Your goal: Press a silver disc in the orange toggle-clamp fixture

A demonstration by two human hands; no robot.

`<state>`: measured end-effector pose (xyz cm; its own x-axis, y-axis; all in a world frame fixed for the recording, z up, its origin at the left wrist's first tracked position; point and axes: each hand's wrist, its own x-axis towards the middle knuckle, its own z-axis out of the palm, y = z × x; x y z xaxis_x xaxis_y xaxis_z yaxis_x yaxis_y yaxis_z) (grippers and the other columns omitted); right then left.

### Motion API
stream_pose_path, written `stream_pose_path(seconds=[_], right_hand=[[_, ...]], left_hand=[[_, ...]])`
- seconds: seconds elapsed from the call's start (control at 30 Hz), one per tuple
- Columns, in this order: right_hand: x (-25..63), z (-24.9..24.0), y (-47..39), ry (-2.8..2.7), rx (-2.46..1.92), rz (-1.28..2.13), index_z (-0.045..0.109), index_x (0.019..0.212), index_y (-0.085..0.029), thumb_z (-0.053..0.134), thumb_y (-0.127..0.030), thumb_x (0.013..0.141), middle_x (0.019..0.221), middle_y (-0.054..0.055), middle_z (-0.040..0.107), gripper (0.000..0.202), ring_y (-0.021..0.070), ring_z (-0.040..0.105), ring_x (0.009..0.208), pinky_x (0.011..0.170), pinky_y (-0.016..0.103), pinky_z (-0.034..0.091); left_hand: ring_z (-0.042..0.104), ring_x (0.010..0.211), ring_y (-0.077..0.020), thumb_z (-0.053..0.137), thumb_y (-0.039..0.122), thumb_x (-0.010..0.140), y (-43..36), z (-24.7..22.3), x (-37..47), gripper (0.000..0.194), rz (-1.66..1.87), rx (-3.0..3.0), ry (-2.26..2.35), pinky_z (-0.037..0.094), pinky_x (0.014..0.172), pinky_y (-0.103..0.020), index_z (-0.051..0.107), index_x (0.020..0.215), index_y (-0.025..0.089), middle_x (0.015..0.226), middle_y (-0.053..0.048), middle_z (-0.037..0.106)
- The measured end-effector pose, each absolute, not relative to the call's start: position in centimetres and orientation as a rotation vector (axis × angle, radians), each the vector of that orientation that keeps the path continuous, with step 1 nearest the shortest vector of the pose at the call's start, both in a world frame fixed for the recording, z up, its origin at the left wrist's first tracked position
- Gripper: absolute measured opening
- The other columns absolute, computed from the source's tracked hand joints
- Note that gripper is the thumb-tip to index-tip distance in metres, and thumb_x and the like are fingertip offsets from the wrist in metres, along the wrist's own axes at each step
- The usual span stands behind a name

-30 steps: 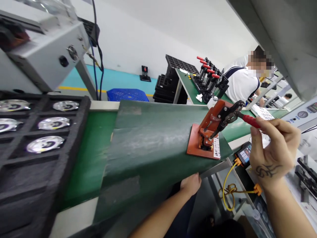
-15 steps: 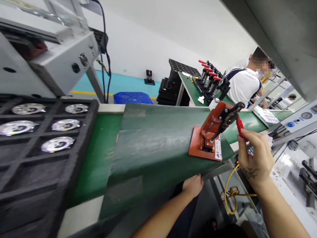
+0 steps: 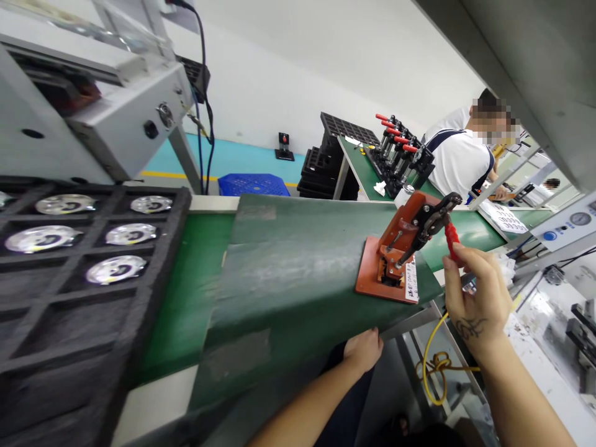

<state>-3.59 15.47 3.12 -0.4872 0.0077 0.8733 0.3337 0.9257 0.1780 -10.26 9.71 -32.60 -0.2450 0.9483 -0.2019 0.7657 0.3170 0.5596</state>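
red handle point(image 3: 451, 238) of a black toggle lever point(image 3: 431, 223) sits pinched between the fingertips point(image 3: 459, 254) of the right hand point(image 3: 475, 298), thumb on the near side and the other fingers wrapped over the top, closed on it. lever slants up and rightwards from an orange clamp fixture point(image 3: 395, 254), whose flat base lies on the near right corner of the green mat point(image 3: 288, 273); a white label runs along the base's right edge. left hand point(image 3: 364, 349) rests below the mat's front edge, fingers curled against it; whether it grips the edge cannot be told. black foam tray point(image 3: 69, 298) with shiny discs point(image 3: 114, 268) lies at the left of the bench. a yellow cable point(image 3: 431, 363) hangs under the right hand. further back, a seated person in a white shirt point(image 3: 459, 161) beside a row of red-handled clamps point(image 3: 400, 152).
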Motion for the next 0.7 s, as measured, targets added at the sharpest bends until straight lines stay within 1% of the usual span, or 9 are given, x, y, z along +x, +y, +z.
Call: stream_pose_path(seconds=[0.13, 0.2, 0.27, 0.4, 0.47, 0.53, 0.63, 0.7], right_hand=[[-3.7, 2.6, 15.1, -2.074, -0.273, -0.352, 0.062, 0.142, -0.023, 0.076, -0.005, 0.089, 0.106, 0.006, 0.081, 0.057, 0.0194, 0.075, 0.087, 0.078, 0.034, 0.065], [-3.8, 2.3, 14.8, -2.111, -0.303, -0.289, 0.057, 0.148, -0.023, 0.073, -0.008, 0.092, 0.109, 0.007, 0.081, 0.060, 0.0195, 0.075, 0.088, 0.079, 0.035, 0.065], [-3.9, 2.1, 14.4, -2.147, -0.327, -0.219, 0.051, 0.154, -0.023, 0.070, -0.010, 0.095, 0.114, 0.009, 0.080, 0.063, 0.0204, 0.075, 0.093, 0.082, 0.036, 0.066], [-4.4, 1.7, 13.8, -2.146, -0.330, -0.150, 0.044, 0.158, -0.021, 0.066, -0.012, 0.099, 0.118, 0.013, 0.079, 0.064, 0.0224, 0.075, 0.098, 0.082, 0.038, 0.066], [-4.7, 1.6, 13.7, -2.137, -0.320, -0.145, 0.044, 0.157, -0.017, 0.064, -0.011, 0.099, 0.119, 0.015, 0.078, 0.062, 0.0232, 0.075, 0.099, 0.082, 0.039, 0.066], [-4.8, 1.6, 13.6, -2.120, -0.315, -0.155, 0.047, 0.154, -0.013, 0.062, -0.010, 0.100, 0.117, 0.015, 0.079, 0.057, 0.0234, 0.075, 0.098, 0.082, 0.039, 0.065], [-5.0, 1.7, 13.6, -2.094, -0.325, -0.189, 0.052, 0.148, -0.010, 0.058, -0.005, 0.100, 0.113, 0.014, 0.081, 0.048, 0.0221, 0.074, 0.095, 0.080, 0.037, 0.064], [-5.0, 1.6, 13.6, -2.087, -0.322, -0.206, 0.055, 0.145, -0.008, 0.055, -0.001, 0.099, 0.113, 0.014, 0.081, 0.046, 0.0214, 0.073, 0.093, 0.078, 0.036, 0.063]], left_hand=[[0.074, 0.116, -0.0337, 0.045, 0.030, 0.103, 9.7, -32.7, -10.2, 0.038, 0.477, 1.521, 2.099, 0.052, 0.105, -0.045, 0.077, 0.112, 0.013, 0.118, -0.019, 0.079], [0.073, 0.117, -0.0334, 0.046, 0.030, 0.102, 9.6, -32.6, -10.2, 0.037, 0.464, 1.538, 2.106, 0.052, 0.105, -0.045, 0.078, 0.113, 0.014, 0.118, -0.018, 0.079], [0.072, 0.119, -0.0335, 0.047, 0.030, 0.102, 9.5, -32.5, -10.2, 0.037, 0.445, 1.562, 2.115, 0.051, 0.107, -0.045, 0.078, 0.113, 0.014, 0.120, -0.017, 0.079], [0.069, 0.124, -0.0342, 0.045, 0.030, 0.102, 9.3, -32.1, -10.2, 0.039, 0.384, 1.619, 2.136, 0.048, 0.112, -0.048, 0.079, 0.114, 0.014, 0.123, -0.018, 0.078], [0.068, 0.125, -0.0338, 0.045, 0.031, 0.103, 9.2, -32.1, -10.1, 0.041, 0.346, 1.646, 2.141, 0.047, 0.114, -0.048, 0.079, 0.118, 0.015, 0.125, -0.018, 0.077], [0.066, 0.128, -0.0343, 0.044, 0.032, 0.104, 9.1, -32.2, -10.0, 0.043, 0.328, 1.660, 2.139, 0.045, 0.117, -0.049, 0.077, 0.126, 0.016, 0.128, -0.017, 0.077], [0.060, 0.135, -0.0380, 0.046, 0.033, 0.103, 8.9, -32.5, -9.9, 0.047, 0.313, 1.679, 2.115, 0.041, 0.122, -0.056, 0.073, 0.139, 0.019, 0.135, -0.017, 0.075], [0.058, 0.136, -0.0405, 0.047, 0.033, 0.102, 8.7, -32.6, -9.9, 0.048, 0.282, 1.686, 2.090, 0.039, 0.123, -0.059, 0.072, 0.142, 0.021, 0.136, -0.017, 0.074]])
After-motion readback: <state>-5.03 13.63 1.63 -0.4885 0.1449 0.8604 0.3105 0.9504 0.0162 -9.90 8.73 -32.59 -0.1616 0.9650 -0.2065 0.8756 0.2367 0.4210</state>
